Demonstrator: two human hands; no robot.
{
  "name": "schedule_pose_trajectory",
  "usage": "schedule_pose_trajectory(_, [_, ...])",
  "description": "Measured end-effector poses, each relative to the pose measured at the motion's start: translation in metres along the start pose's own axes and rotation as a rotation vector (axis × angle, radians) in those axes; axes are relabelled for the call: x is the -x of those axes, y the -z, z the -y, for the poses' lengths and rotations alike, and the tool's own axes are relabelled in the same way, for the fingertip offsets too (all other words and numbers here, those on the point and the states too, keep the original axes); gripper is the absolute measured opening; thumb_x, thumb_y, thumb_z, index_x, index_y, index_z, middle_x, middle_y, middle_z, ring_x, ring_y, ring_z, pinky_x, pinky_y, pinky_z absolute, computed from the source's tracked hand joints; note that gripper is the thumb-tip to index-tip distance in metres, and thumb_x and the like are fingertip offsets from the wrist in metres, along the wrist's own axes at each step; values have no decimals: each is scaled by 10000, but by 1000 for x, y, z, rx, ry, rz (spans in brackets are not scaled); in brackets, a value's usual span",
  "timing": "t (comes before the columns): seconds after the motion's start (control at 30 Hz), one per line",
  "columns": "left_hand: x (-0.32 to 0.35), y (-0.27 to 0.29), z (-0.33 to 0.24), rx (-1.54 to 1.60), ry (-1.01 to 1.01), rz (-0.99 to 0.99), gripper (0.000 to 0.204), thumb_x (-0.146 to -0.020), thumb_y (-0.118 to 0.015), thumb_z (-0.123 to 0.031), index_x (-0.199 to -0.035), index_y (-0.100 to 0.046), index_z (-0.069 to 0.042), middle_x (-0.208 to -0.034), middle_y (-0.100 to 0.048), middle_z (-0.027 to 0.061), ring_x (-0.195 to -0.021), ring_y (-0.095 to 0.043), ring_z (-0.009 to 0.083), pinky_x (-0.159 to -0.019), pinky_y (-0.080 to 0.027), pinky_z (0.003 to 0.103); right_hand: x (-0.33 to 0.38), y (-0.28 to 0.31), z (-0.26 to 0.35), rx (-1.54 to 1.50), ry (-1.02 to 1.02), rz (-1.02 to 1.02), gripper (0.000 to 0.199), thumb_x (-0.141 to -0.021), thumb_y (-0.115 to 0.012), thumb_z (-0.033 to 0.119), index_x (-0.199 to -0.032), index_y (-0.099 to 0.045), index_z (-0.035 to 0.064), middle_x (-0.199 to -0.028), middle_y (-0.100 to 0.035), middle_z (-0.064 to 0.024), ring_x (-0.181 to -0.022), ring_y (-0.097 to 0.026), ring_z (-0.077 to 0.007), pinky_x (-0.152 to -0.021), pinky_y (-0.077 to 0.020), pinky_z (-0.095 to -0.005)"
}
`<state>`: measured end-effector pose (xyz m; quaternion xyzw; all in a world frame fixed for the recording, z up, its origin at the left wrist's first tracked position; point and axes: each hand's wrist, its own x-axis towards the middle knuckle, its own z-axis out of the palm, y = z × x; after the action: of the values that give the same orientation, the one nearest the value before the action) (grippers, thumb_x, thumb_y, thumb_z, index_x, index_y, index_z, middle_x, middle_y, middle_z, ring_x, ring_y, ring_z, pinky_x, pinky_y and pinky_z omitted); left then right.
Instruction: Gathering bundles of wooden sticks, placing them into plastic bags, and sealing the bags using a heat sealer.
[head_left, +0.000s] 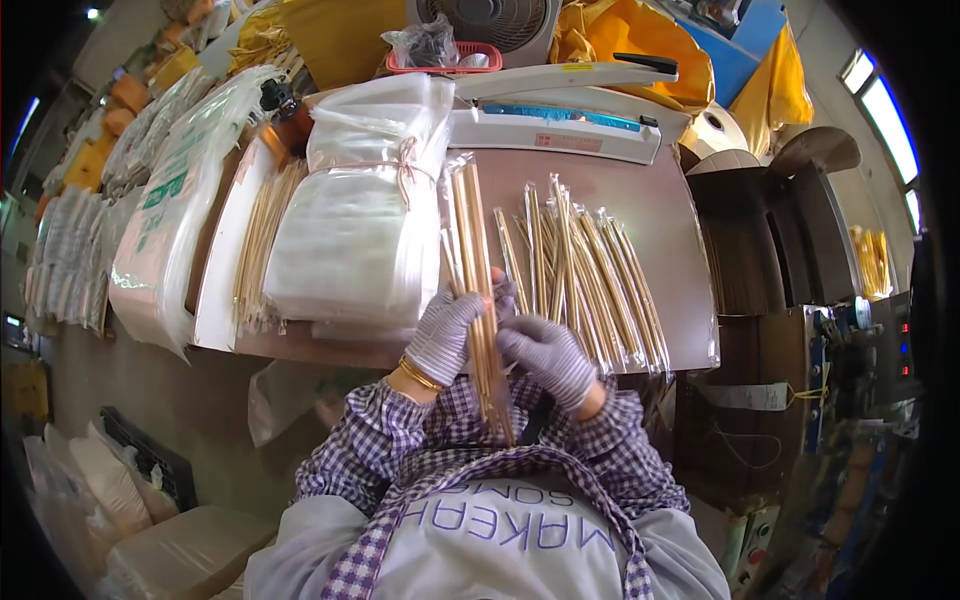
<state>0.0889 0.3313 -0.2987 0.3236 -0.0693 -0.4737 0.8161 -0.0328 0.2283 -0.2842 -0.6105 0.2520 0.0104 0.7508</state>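
Note:
My left hand (441, 333), in a striped grey-white glove, is wrapped round a bundle of thin gold-coloured sticks (468, 225) in a long clear plastic bag. The bundle stands lengthwise in front of my chest, its lower end near my apron. From the other side, my gloved right hand (548, 352) has its fingers curled in at the bag's edge; the fingertips are partly hidden. Just beyond it, a pile of similar bagged gold sticks (590, 285) lies fanned out on the table (670, 215).
A thick stack of clear bags (350, 235) tied with string lies left of the bundle. Loose sticks (265, 240) sit in a white box beside it. A long heat sealer (555, 135) spans the table's back. An open cardboard box (770, 235) stands at the right.

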Motion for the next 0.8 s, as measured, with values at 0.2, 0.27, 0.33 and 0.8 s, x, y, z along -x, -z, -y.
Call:
schedule_pose_trajectory(0.2, [-2,16,-1,-670,154,-89,394,-784,-576,-109,-1159,-504,-12,-1003,-569,60,-836,-529,102,-746,-457,213,-1,-21,-27,-152,74,-138,303,-827,-581,164,-1055,-534,-30,-868,-599,-68,-766,-579,-132,-657,-477,-223])
schedule_pose_trajectory(0.27, [0,9,3,-604,40,-102,362,-783,-612,-182,-1108,-558,-34,-882,-588,11,-741,-515,58,-645,-426,177,-2,-21,-31,-421,83,-202,265,-832,-555,117,-1055,-532,-25,-861,-595,-58,-759,-571,-119,-649,-472,-210])
schedule_pose_trajectory(0.33, [0,4,-2,-558,-51,-49,342,-784,-607,-171,-1095,-570,-33,-883,-591,8,-729,-515,56,-649,-424,176,-3,-18,-31,-424,123,-219,238,-849,-522,118,-1043,-526,-21,-833,-597,-70,-683,-577,-123,-596,-479,-214])
schedule_pose_trajectory(0.8, [2,6,-17,-44,81,43,331,-817,-520,-55,-1132,-488,43,-929,-594,147,-860,-604,272,-786,-525,386,-14,38,6,14,289,-345,254,-834,-546,112,-1061,-522,2,-807,-609,-87,-611,-570,-122,-505,-479,-212])
